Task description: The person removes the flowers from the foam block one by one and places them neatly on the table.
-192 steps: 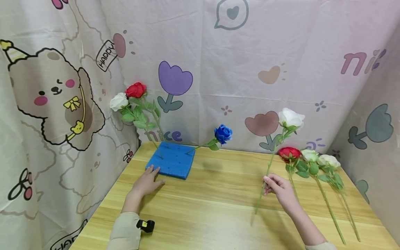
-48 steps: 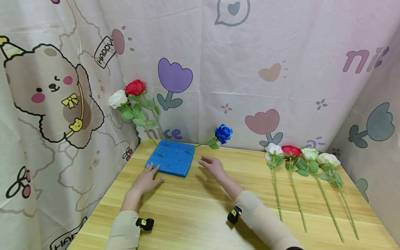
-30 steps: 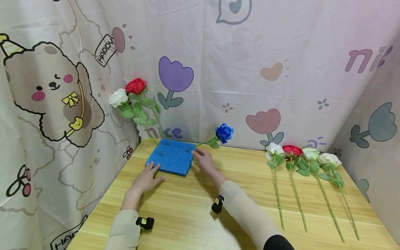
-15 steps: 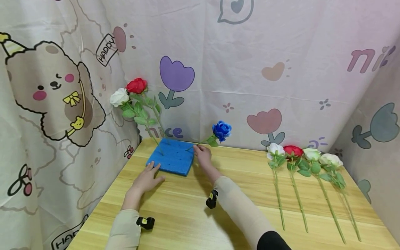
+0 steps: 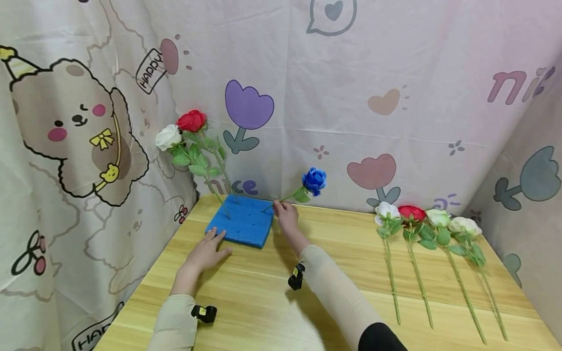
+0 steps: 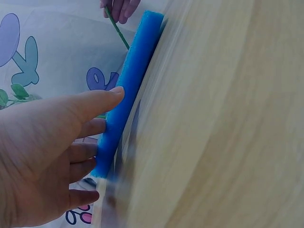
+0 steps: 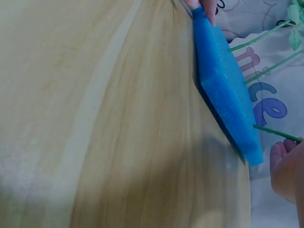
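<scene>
A blue foam block (image 5: 246, 229) with small holes lies at the table's back left. My left hand (image 5: 205, 252) rests on its front left corner, fingers extended, as the left wrist view also shows. With my right hand (image 5: 286, 219) I pinch the green stem of a blue rose (image 5: 314, 182); the stem leans right, its lower end in the foam's right part. In the right wrist view that stem (image 7: 275, 132) enters the foam near its end. A white rose (image 5: 168, 137) and a red rose (image 5: 191, 121) stand in the left part of the block, leaning left.
On the table's right lie a white rose (image 5: 387, 211), a red rose (image 5: 411, 213) and two pale roses, one of them greenish (image 5: 438, 218), side by side with stems toward me. A printed curtain (image 5: 325, 97) hangs close behind the wooden table (image 5: 263, 302).
The white rose my right hand held earlier now lies at the right with the others. My right hand has moved left to the blue rose's stem; the bloom has shifted slightly. My left hand stays put.
</scene>
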The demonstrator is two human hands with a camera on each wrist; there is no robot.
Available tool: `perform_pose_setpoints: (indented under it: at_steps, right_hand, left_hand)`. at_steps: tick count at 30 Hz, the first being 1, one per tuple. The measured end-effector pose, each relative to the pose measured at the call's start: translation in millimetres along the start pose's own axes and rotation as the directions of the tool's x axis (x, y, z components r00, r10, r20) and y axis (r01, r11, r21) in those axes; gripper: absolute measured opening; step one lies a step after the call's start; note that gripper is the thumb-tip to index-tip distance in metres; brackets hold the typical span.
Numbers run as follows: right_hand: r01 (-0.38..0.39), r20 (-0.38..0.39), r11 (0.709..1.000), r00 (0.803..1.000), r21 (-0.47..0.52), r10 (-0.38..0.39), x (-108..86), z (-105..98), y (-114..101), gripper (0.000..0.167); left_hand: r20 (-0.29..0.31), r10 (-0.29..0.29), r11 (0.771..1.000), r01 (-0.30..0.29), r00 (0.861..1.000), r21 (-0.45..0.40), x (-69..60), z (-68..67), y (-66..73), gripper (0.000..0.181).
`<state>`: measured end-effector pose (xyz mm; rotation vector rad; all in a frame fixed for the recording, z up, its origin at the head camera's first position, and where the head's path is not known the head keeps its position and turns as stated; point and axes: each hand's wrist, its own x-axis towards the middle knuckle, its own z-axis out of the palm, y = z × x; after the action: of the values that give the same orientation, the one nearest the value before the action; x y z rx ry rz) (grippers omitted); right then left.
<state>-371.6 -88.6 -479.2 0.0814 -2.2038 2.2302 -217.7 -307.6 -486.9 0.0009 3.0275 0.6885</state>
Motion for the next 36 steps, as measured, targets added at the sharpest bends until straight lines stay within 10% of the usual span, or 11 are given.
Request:
perform_pose_setpoints:
  at_steps: [19, 36]
  right_hand:
    - [0.101, 0.031, 0.982, 0.995, -0.157, -0.097, 7.2, -1.4, -9.9, 0.027]
    - [0.029, -0.044, 0.997, 0.999, 0.069, -0.026, 9.5, 2.5, -8.8, 0.031]
  left_hand:
    - [-0.013, 0.006, 1.0, -0.006, 1.0, 0.007, 0.0, 1.4, -1.3, 0.071]
    - [-0.022, 0.003, 1.0, -0.003, 1.0, -0.008, 0.7, 3.4, -3.6, 0.071]
